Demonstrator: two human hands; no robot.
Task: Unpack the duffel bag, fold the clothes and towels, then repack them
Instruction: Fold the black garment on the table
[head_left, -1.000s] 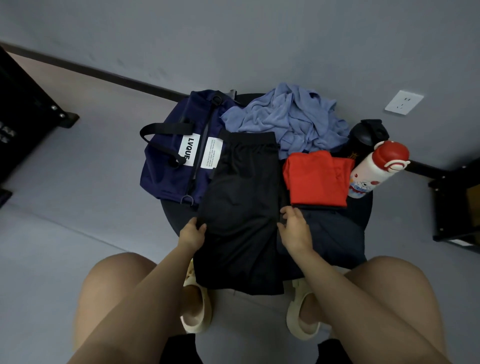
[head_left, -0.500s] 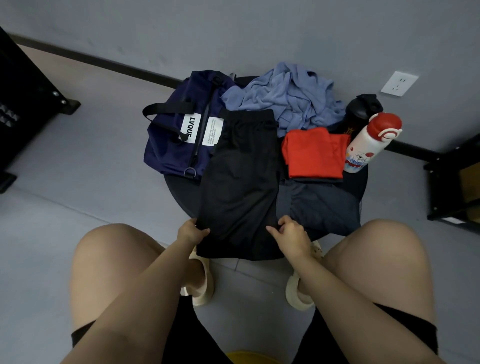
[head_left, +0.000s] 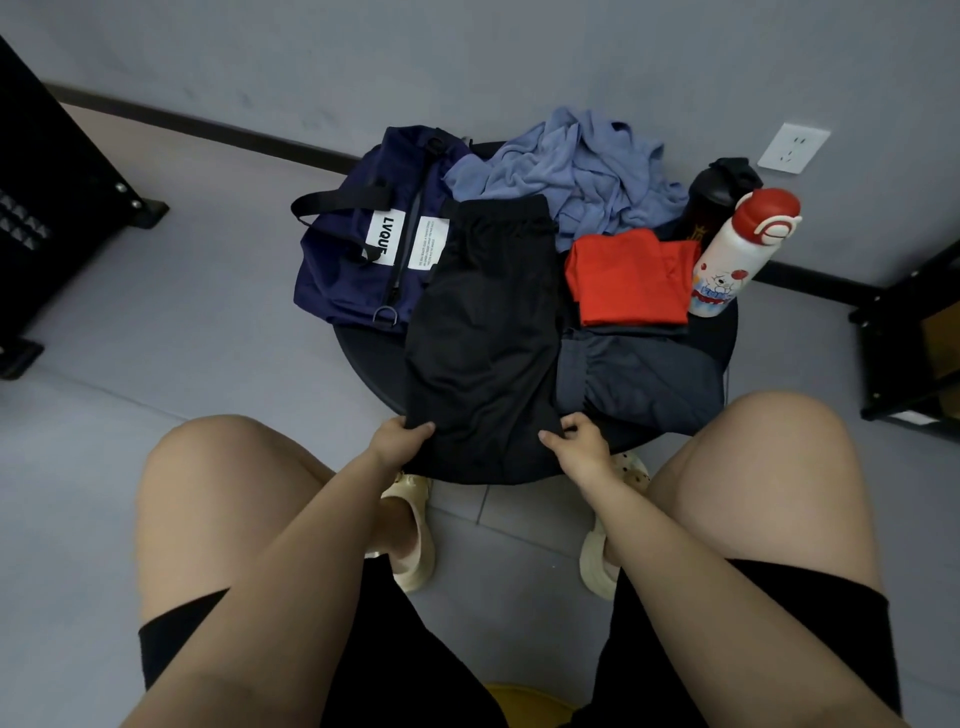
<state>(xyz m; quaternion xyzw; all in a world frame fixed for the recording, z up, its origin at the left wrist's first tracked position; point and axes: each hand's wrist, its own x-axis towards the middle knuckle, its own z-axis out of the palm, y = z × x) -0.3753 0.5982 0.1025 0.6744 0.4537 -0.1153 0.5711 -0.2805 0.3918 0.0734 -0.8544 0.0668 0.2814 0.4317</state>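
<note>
Both hands pinch the near end of the black shorts (head_left: 483, 332): the left hand (head_left: 397, 441) grips the left edge with its thumb on top of the cloth and fingers tucked under, and the right hand (head_left: 576, 447) grips the right edge with fingers curled into the fabric. The shorts lie lengthwise down the middle of the round black table (head_left: 363, 348), waistband at the far end, hem hanging over the near rim between the person's knees.

Just right of the shorts lies a dark grey garment (head_left: 644, 379), and beyond it, touching, a folded red one (head_left: 628, 283). A crumpled blue towel (head_left: 571, 171) is heaped at the far side of the table, touching the waistband. The navy duffel (head_left: 353, 254) sits on the left, partly hanging off the rim, its white labels beside the shorts' left edge.

At the far right stands a white bottle (head_left: 737, 254) with a red cap, tilted, and a black bottle (head_left: 717, 197) just behind it. A wall socket (head_left: 793, 148) is on the wall beyond. Cream sandals (head_left: 410, 540) rest on the floor under the table.
</note>
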